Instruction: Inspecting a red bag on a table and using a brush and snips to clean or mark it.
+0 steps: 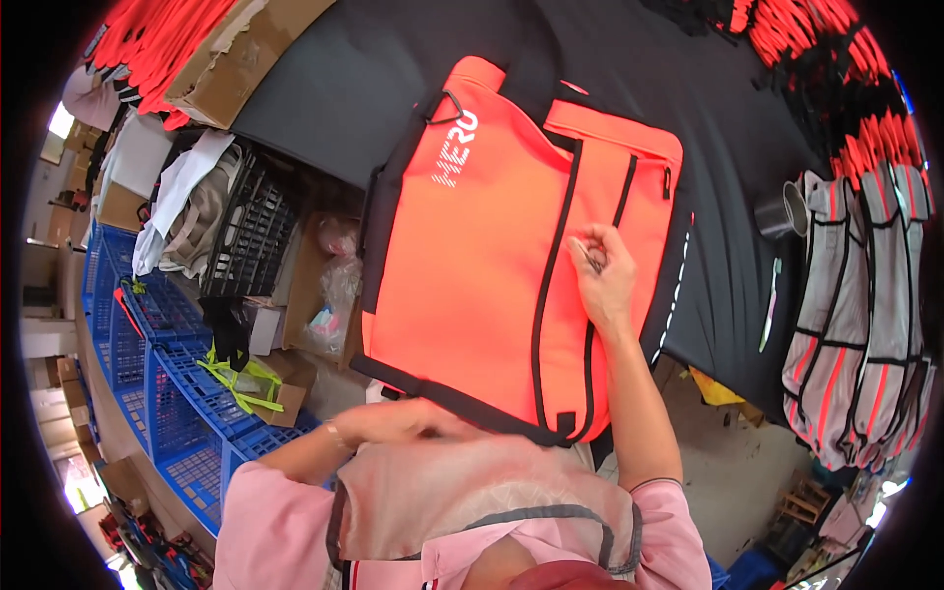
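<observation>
A large neon-orange bag (472, 265) with black edging, a black strap and a triangular ring lies on the black-covered table before me. My right hand (603, 275) is over the bag's right part, beside a black trim line. Its fingers are pinched together around something small with a metallic look; its kind is too small to make out. My left hand (418, 421) is below the bag's near black edge, close to my apron (462, 487). That hand is blurred and its fingers do not show clearly, so whether it touches the bag cannot be told.
Blue plastic crates (182, 393), a black basket (254, 226) and a cardboard box (221, 74) with orange pieces stand at the left. At right are a metal cup (782, 209), a toothbrush (771, 305) and grey bags (855, 324) in a stack.
</observation>
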`<action>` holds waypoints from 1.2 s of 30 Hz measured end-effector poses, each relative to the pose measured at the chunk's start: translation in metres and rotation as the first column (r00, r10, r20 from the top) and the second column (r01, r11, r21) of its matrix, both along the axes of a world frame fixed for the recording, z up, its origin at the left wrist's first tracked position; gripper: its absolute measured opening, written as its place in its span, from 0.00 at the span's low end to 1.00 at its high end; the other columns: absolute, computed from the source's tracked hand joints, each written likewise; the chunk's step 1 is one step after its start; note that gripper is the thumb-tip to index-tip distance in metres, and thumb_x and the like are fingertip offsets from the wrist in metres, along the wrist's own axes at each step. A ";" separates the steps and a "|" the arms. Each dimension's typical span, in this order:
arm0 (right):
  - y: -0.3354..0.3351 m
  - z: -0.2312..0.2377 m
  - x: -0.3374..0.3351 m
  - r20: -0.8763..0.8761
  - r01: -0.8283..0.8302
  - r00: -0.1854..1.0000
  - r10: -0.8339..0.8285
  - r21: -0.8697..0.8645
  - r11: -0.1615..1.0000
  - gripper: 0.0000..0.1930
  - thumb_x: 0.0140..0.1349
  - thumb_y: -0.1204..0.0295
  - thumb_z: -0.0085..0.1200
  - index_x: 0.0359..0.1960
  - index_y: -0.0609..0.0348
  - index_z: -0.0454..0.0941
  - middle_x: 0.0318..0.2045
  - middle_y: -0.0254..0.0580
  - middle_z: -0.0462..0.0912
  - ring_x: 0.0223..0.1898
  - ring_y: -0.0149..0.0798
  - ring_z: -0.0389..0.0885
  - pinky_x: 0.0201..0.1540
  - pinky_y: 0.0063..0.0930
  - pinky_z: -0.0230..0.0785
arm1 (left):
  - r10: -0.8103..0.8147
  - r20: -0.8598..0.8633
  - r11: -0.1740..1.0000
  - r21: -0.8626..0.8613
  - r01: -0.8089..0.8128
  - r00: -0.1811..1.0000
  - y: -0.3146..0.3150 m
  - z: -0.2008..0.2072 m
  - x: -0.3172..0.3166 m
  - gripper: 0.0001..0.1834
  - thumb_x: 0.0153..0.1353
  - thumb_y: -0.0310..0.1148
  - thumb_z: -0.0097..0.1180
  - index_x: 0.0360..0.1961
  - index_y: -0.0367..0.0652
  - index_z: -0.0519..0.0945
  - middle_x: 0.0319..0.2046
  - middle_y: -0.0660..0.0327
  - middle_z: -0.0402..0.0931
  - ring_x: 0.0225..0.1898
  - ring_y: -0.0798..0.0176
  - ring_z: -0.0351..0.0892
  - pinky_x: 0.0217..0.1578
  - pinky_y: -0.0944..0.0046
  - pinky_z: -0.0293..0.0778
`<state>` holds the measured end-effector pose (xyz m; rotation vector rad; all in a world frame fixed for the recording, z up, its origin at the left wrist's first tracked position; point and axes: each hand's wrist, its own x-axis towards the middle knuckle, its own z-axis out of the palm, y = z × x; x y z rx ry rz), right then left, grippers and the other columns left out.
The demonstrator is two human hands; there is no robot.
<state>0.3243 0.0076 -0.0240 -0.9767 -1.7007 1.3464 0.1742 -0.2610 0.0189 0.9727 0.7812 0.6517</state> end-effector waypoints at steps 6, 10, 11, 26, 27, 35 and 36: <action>-0.002 0.013 0.000 0.056 -0.068 0.996 0.068 0.001 0.998 0.06 0.64 0.76 0.61 0.37 0.65 0.77 0.26 0.32 0.79 0.25 0.19 0.75 0.28 0.14 0.68 | 0.315 -0.409 0.883 0.457 -0.107 0.856 0.068 0.079 -0.103 0.17 0.56 0.28 0.65 0.47 0.37 0.83 0.39 0.57 0.85 0.38 0.65 0.84 0.38 0.65 0.78; -0.006 0.016 -0.002 0.085 -0.058 0.995 0.057 0.011 0.998 0.04 0.62 0.79 0.61 0.34 0.61 0.78 0.25 0.21 0.74 0.23 0.14 0.60 0.26 0.11 0.54 | 0.895 -0.366 0.352 0.931 0.100 0.255 0.190 0.066 -0.148 0.16 0.59 0.32 0.63 0.49 0.44 0.82 0.59 0.52 0.73 0.60 0.51 0.72 0.56 0.52 0.71; -0.004 0.015 -0.002 0.089 -0.055 0.995 0.053 0.021 0.998 0.04 0.62 0.79 0.61 0.34 0.61 0.78 0.25 0.21 0.74 0.23 0.14 0.60 0.26 0.11 0.54 | 0.912 -0.399 0.366 0.897 0.248 0.096 0.218 0.058 -0.152 0.18 0.58 0.33 0.64 0.50 0.47 0.81 0.65 0.54 0.65 0.65 0.49 0.64 0.59 0.50 0.69; 0.117 0.103 -0.089 0.142 -0.018 0.989 0.038 -0.142 0.990 0.09 0.63 0.68 0.57 0.29 0.61 0.78 0.19 0.22 0.68 0.21 0.18 0.60 0.24 0.20 0.51 | 0.835 -0.363 0.461 0.871 -0.167 0.413 0.264 -0.021 -0.161 0.09 0.40 0.17 0.57 0.26 0.39 0.76 0.69 0.55 0.62 0.72 0.47 0.53 0.66 0.56 0.58; 0.139 0.093 -0.104 0.102 0.016 0.995 0.000 -0.161 0.987 0.07 0.63 0.70 0.57 0.31 0.61 0.79 0.20 0.23 0.69 0.20 0.19 0.60 0.24 0.20 0.53 | 0.840 -0.353 0.448 0.880 -0.160 0.412 0.266 -0.020 -0.159 0.09 0.40 0.17 0.57 0.26 0.39 0.76 0.69 0.55 0.62 0.72 0.47 0.53 0.66 0.56 0.58; 0.201 0.059 -0.167 -0.148 0.028 0.980 -0.136 -0.569 0.822 0.14 0.62 0.69 0.63 0.26 0.50 0.68 0.16 0.24 0.62 0.13 0.21 0.57 0.15 0.21 0.47 | 0.858 -0.267 0.405 0.877 -0.259 0.439 0.258 -0.017 -0.152 0.11 0.45 0.22 0.57 0.33 0.42 0.84 0.66 0.52 0.67 0.71 0.44 0.56 0.69 0.52 0.54; 0.189 0.068 -0.163 -0.213 0.025 0.963 -0.164 -0.536 0.844 0.15 0.62 0.69 0.62 0.25 0.50 0.65 0.17 0.23 0.60 0.12 0.21 0.55 0.15 0.22 0.46 | 0.856 -0.134 0.381 0.816 -0.435 0.500 0.256 -0.017 -0.154 0.11 0.49 0.25 0.57 0.35 0.41 0.84 0.64 0.51 0.69 0.71 0.46 0.58 0.69 0.52 0.55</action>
